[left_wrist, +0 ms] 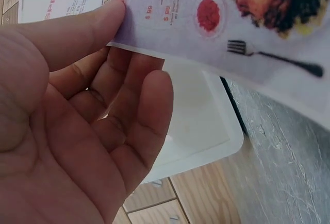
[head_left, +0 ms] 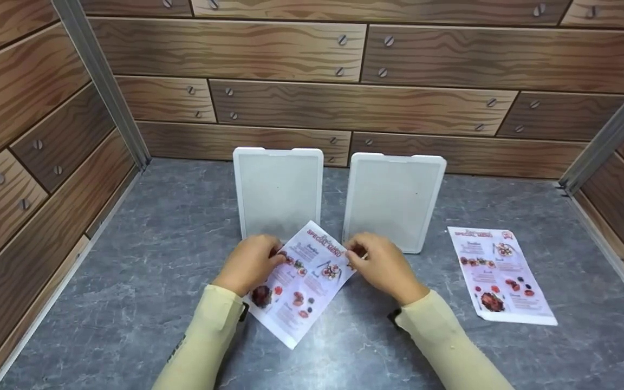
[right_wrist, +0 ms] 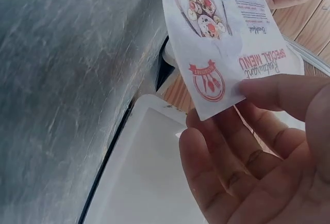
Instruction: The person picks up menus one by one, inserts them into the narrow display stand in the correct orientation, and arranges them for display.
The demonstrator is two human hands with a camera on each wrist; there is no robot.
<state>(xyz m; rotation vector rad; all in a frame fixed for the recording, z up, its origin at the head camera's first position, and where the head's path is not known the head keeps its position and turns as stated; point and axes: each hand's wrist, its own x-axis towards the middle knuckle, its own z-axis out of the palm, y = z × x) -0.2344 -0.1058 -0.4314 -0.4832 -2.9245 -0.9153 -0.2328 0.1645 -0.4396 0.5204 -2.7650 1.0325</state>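
Observation:
Both hands hold one printed menu sheet [head_left: 304, 287], tilted in front of two white upright frames. My left hand [head_left: 252, 265] pinches its left edge, thumb on the printed face and fingers behind, as the left wrist view shows. At the upper right corner, near the red round logo, my right hand [head_left: 382, 265] pinches the paper between thumb and fingers. Behind the sheet stands the left white frame [head_left: 279, 189]; its lower part is partly hidden by the paper and left hand. Just beyond the right hand is the right white frame [head_left: 393, 200].
A second menu sheet [head_left: 501, 276] lies flat on the grey marbled table [head_left: 128, 281] to the right. Wood-patterned walls [head_left: 290, 103] with metal corner strips enclose the back and both sides.

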